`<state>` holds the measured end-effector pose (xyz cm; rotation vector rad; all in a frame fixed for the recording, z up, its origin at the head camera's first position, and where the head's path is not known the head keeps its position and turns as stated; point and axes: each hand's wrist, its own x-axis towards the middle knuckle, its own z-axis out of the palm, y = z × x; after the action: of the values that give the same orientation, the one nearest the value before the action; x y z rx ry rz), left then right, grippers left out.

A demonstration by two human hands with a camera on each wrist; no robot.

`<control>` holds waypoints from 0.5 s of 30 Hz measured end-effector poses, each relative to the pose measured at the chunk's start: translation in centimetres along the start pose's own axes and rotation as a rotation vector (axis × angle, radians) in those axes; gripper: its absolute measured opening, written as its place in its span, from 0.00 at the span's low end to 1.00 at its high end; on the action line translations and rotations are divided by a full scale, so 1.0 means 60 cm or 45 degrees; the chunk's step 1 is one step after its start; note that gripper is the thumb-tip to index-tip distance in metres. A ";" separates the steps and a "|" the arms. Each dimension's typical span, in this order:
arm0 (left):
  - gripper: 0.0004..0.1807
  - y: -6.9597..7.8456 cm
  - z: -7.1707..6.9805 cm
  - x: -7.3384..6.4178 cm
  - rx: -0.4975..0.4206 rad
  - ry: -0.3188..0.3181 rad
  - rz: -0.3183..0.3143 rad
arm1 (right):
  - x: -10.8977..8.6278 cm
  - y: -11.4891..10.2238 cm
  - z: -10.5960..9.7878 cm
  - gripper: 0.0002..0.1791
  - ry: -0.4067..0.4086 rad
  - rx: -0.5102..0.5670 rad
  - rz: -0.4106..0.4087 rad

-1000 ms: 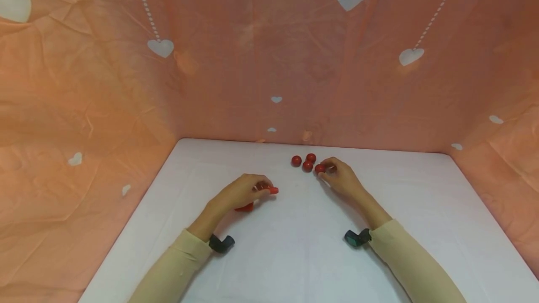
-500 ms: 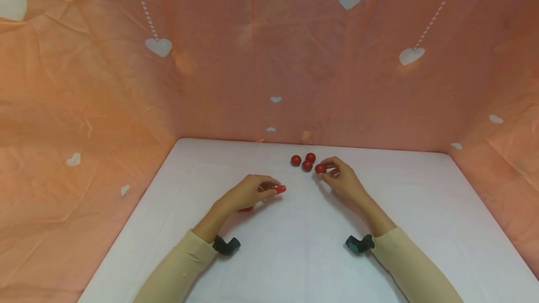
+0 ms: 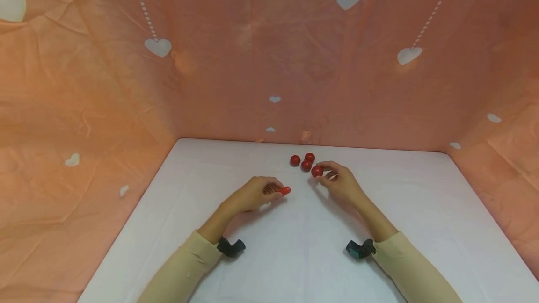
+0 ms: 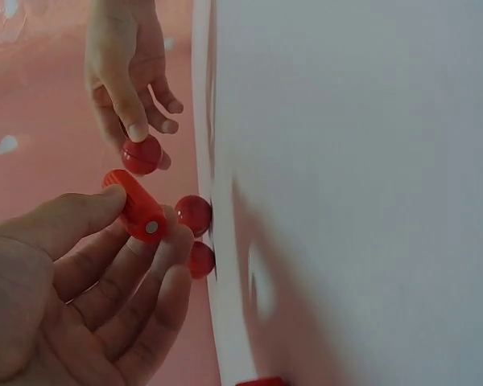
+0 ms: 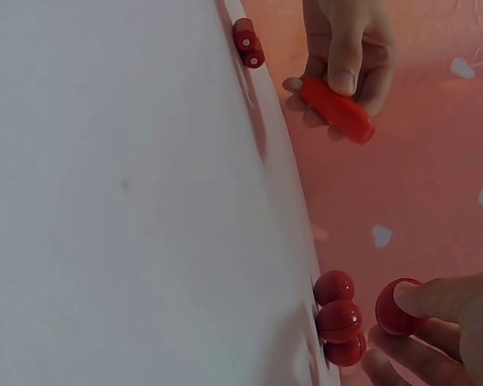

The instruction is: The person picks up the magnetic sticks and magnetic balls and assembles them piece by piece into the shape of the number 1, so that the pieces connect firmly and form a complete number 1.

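Note:
In the head view, my left hand [image 3: 258, 191] pinches a short red rod [image 3: 285, 191] between thumb and fingers, held over the white table. A small silvery disc shows on the rod's end in the left wrist view, which suggests a magnetic building stick [image 4: 137, 207]. To its right, my right hand [image 3: 343, 185] pinches a glossy red ball [image 3: 317, 171] with thumb and fingertips; a seam line runs round this ball [image 4: 141, 154]. The rod and the held ball are apart. Three similar red balls [image 3: 306, 166] lie close together just beyond the right fingertips.
Two more red rods [image 5: 248, 47] lie side by side on the white table [image 3: 303, 251], behind my left hand in the right wrist view; that hand hides them in the head view. An orange cloth with white hearts [image 3: 227, 60] stands round the table's back and sides.
My left hand has moved right with the red rod, closer to the balls, and now covers the rods on the table. The right hand has brought its ball slightly nearer to me.

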<state>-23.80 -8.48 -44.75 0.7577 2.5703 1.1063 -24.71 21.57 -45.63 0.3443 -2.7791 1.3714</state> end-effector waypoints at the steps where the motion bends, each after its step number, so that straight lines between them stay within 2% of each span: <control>1: 0.11 0.002 0.002 0.001 0.003 0.000 -0.002 | -0.001 -0.001 0.000 0.24 0.000 0.002 0.002; 8: 0.10 0.016 0.012 0.005 0.006 -0.002 -0.047 | -0.005 -0.002 0.003 0.23 -0.033 0.029 -0.026; 15: 0.10 0.024 0.019 0.013 0.004 -0.010 -0.059 | -0.007 -0.003 0.007 0.22 -0.031 0.042 -0.024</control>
<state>-23.44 -6.53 -44.51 0.6979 2.5698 1.0838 -24.21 21.21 -45.83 0.3899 -2.7678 1.4202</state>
